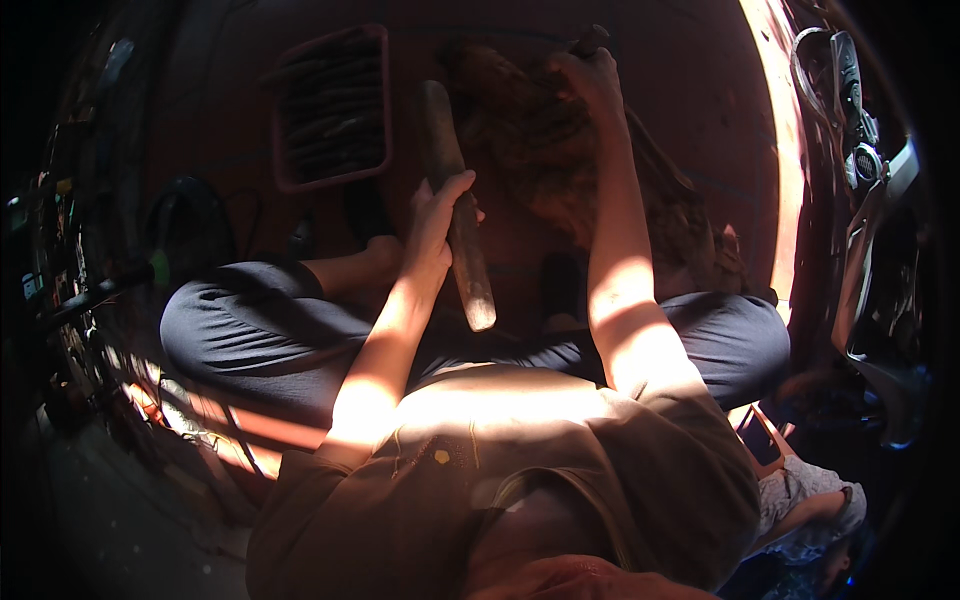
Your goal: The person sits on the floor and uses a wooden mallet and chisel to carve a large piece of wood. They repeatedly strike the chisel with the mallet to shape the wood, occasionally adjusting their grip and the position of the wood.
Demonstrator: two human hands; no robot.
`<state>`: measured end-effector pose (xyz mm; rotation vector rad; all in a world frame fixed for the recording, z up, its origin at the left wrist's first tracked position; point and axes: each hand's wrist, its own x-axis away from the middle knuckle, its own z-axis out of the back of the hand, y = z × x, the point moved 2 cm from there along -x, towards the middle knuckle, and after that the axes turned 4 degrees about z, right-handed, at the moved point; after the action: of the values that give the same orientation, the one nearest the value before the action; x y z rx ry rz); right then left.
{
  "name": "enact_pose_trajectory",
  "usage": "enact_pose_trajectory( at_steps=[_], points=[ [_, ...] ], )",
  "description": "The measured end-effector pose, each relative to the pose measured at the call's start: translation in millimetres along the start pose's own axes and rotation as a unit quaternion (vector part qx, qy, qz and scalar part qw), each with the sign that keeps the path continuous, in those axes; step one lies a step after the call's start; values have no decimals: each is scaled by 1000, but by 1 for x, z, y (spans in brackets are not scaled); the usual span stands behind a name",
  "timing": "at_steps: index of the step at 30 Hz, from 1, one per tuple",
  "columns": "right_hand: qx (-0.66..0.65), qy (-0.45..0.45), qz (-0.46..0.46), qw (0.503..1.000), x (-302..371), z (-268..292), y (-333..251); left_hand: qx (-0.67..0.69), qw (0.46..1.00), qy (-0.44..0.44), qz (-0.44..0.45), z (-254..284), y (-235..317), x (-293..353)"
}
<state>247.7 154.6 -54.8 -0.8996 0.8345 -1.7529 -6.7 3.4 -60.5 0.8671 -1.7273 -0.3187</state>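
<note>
My left hand [438,218] is wrapped round the middle of a thick, brown, stick-like length [471,268], perhaps wood or a root. It slants from the far side towards my lap, and its near end is lit pale. Farther out to the right, my right hand [596,84] is closed on something dark [590,40], whose kind I cannot make out in the shadow. Beneath and beside the right hand lies a loose heap of brown, fibrous strips [555,160]. The two hands are well apart.
A pink-rimmed basket [388,130] of long dark sticks stands at the far left. My bent knees [262,315] flank the work area. A round dark object [190,225] sits by the left knee. Another person's patterned sleeve [800,485] and a phone [760,440] show at the lower right.
</note>
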Motion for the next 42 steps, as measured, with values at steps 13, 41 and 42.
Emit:
enact_pose_trajectory(
  at_steps=[13, 41, 42],
  points=[
    [-183, -8, 103, 978, -15, -25, 56, 2, 1000, -3, 0, -1, -2, -3],
    [-61, 49, 111, 991, -1, -12, 28, -2, 1000, -6, -10, 0, 0, 0],
    [-103, 53, 118, 986, 0, -15, 29, -4, 1000, -4, -9, -1, 0, 1]
  ],
)
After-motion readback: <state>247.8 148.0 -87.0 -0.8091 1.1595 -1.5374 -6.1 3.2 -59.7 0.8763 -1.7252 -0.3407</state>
